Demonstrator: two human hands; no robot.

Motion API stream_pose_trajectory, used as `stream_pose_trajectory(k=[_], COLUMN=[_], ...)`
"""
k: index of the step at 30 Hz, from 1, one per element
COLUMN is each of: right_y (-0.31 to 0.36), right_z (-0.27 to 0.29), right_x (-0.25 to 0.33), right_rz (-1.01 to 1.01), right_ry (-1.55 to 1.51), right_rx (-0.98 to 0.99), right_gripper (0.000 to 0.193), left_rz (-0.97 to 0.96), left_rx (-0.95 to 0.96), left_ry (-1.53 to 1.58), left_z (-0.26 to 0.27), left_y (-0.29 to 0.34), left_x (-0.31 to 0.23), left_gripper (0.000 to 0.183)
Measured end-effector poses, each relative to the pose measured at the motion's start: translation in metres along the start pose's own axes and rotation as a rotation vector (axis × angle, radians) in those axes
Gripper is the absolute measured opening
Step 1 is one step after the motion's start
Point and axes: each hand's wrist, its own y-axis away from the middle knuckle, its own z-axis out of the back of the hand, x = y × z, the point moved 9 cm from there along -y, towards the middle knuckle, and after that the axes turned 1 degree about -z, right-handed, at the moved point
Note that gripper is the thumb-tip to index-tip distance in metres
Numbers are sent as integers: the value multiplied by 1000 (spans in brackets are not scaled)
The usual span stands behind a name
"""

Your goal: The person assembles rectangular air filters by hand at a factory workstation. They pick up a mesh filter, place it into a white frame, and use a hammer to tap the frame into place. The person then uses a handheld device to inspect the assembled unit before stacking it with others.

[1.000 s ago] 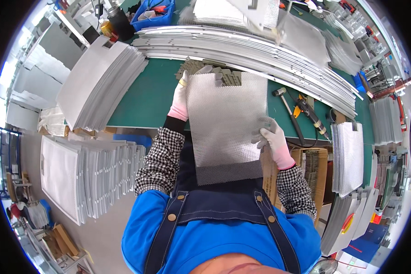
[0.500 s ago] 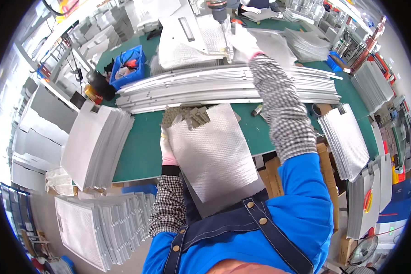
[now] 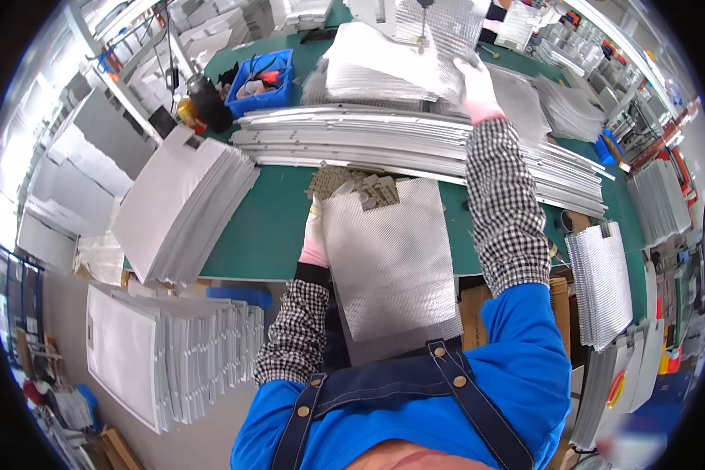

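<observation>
My left hand (image 3: 313, 235), in a white and pink glove, is closed on the left edge of a silvery mesh sheet (image 3: 392, 266) with a notch in its top edge. This sheet leans from the green table toward my lap, with a darker grey sheet (image 3: 431, 332) under it. Small beige pieces (image 3: 345, 182) lie in a pile by its upper left corner. Farther off, my right hand (image 3: 478, 88), gloved too, is closed on the right edge of a thin mesh sheet (image 3: 384, 64) on the back stack, and the sheet bends upward.
Long silvery metal strips (image 3: 352, 141) cross the table between my hands. A blue bin (image 3: 260, 98) and black bottle (image 3: 210, 106) stand at the back left. Panel stacks flank me, left (image 3: 172, 207) and right (image 3: 601, 282). A co-worker's hand (image 3: 491, 25) shows at the far side.
The view has shifted, so the table's contents appear farther right and higher. My right hand has pulled at the far mesh sheet, which now bends up. My left hand keeps hold of its sheet.
</observation>
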Motion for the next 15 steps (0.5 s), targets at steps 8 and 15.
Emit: stream_pose_trajectory(k=[8,15], right_y=[255,417], right_z=[-12,36], right_x=[-33,-51], right_rz=[-454,-745], right_ry=[356,302], right_rx=[147,143], right_gripper=[49,37], left_rz=[177,18], left_rx=[-159,-153], left_ry=[217,74], left_z=[24,33], left_y=[9,0], left_x=[13,7], left_gripper=[99,105])
